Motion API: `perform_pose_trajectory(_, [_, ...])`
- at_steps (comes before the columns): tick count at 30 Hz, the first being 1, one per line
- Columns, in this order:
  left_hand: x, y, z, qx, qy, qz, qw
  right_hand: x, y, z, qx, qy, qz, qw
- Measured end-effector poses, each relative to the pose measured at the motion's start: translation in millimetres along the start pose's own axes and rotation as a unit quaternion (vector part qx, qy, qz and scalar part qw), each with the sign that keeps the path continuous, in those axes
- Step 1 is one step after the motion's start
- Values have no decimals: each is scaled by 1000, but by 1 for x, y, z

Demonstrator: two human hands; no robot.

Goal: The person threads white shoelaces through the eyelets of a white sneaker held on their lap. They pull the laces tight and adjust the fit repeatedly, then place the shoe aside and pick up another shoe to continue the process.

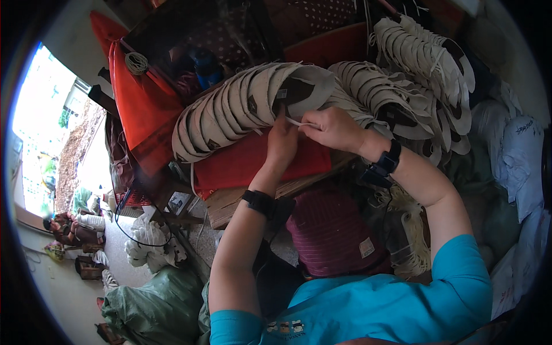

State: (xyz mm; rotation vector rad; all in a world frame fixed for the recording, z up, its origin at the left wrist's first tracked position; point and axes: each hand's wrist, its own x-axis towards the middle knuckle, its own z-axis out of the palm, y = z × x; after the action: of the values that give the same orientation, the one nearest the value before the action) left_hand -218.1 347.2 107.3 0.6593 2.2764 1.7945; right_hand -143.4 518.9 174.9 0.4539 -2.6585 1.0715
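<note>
Room: daylight is entering through an opening (54, 86) at the left of the frame; a green sack (155, 302) is resting at lower left, and white sacks (522, 155) are lining the right edge.
Bench: a wooden bench (230, 208) is supporting a red cloth (287, 156) at centre.
Shoe-upper stack: a nested row of what appear to be off-white fabric shoe uppers (224, 112) is lying over the red cloth, its dark-lined opening facing right, at upper centre.
Adjacent stacks: similar bundles (379, 86) are sitting at upper right.
Right hand (333, 127): thumb and forefinger are pinching a white cord (302, 123) at the opening's lower edge.
Left hand (282, 138): the thumb is pointing up at the front upper's rim; the other fingers are mostly hiding, so their grip cannot be told.
Handling: each upper is probably being light, soft and bendable, not fragile; the nested row is likely flexing if lifted at one end.
Grip point: the rim is offering the surest hold; the cord is suiting a fingertip pinch.
</note>
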Motion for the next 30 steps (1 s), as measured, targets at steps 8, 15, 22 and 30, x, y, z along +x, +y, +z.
perform_pose_trajectory(8, [-120, 59, -75, -96, -38, -26, 994, -11, 21, 8, 1, 15, -32, 999])
perform_pose_trajectory(15, [-318, -28, -245, -116, 316, -174, 925, -83, -13, 13, 0, -19, -2, 1000])
perform_pose_trajectory(22, [-526, -193, -217, -119, 471, -398, 778, -128, -52, 30, -29, -63, 0, 998])
perform_pose_trajectory(30, [-493, -293, -183, 408, 370, -289, 783, -128, -86, 36, -61, -90, 19, 994])
